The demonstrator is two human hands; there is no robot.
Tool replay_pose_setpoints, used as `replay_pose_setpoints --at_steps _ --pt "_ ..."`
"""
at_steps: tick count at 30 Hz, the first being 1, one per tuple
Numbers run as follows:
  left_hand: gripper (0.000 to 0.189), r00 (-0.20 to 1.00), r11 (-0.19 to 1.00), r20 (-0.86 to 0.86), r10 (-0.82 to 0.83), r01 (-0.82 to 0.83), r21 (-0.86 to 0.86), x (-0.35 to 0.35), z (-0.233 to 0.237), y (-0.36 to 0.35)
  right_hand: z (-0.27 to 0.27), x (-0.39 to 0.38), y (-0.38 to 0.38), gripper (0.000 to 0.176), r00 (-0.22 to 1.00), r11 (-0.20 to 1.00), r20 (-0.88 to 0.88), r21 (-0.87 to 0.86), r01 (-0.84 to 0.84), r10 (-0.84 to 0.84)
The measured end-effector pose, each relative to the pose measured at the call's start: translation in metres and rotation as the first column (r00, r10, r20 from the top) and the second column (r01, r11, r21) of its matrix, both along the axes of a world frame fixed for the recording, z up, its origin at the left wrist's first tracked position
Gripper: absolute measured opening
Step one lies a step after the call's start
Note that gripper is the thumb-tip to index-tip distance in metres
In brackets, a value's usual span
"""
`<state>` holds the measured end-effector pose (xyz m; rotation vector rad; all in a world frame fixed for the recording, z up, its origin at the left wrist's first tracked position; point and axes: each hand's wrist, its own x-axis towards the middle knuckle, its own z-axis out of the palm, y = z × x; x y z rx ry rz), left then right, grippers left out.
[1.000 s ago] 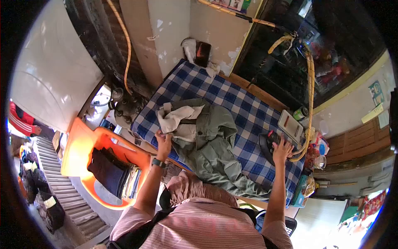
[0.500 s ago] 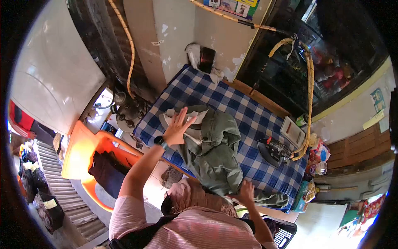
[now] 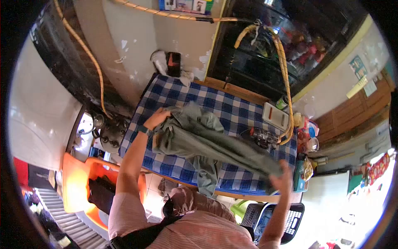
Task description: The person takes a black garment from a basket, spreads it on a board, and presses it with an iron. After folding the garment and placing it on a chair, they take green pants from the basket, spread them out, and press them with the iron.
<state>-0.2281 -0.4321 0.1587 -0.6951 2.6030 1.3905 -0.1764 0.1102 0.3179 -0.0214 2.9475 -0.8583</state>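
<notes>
Green-grey trousers (image 3: 215, 143) stretch across a table with a blue-and-white checked cloth (image 3: 248, 178). My left hand (image 3: 157, 118), with a dark watch on its wrist, grips the waist end of the trousers at the left. At the far right, my right hand (image 3: 282, 178) is closed on the leg end and somewhat blurred. One part of the garment hangs over the table's near edge. An iron (image 3: 265, 137) sits at the right of the table, partly hidden behind the raised cloth.
A tray (image 3: 275, 117) lies beyond the iron, with a cable looping over it. A phone (image 3: 173, 64) rests at the back corner. An orange chair (image 3: 76, 178) with dark clothes stands left; a black basket (image 3: 296, 216) is below right.
The trousers, bunched on the table before, are now lifted and stretched sideways. Both hands have closed on them, and my right hand has moved right and up. The view has shifted.
</notes>
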Motion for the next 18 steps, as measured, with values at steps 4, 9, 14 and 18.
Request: replay_pose_setpoints --at_steps 4,9,14,18 --pt "0.045 0.899 0.893 -0.431 -0.084 0.259 0.367 0.006 0.082 0.024 0.056 -0.043 0.018 0.067 0.966 0.960 -0.136 -0.205 0.191 -0.222" --pt "0.055 0.997 0.991 -0.047 0.064 -0.058 0.120 0.025 0.112 0.039 -0.024 -0.006 -0.057 0.029 0.761 0.912 -0.566 0.401 -0.081 0.317" --pt "0.080 0.984 0.624 0.127 0.124 -0.177 0.761 0.060 0.006 0.034 -0.221 0.062 -0.098 0.038 0.909 0.916 -0.124 0.111 -0.385 0.397" --pt "0.075 0.987 0.650 0.132 0.096 -0.163 0.742 0.046 0.003 0.036 -0.237 0.067 -0.111 0.043 0.837 0.860 -0.199 0.090 -0.503 0.511"
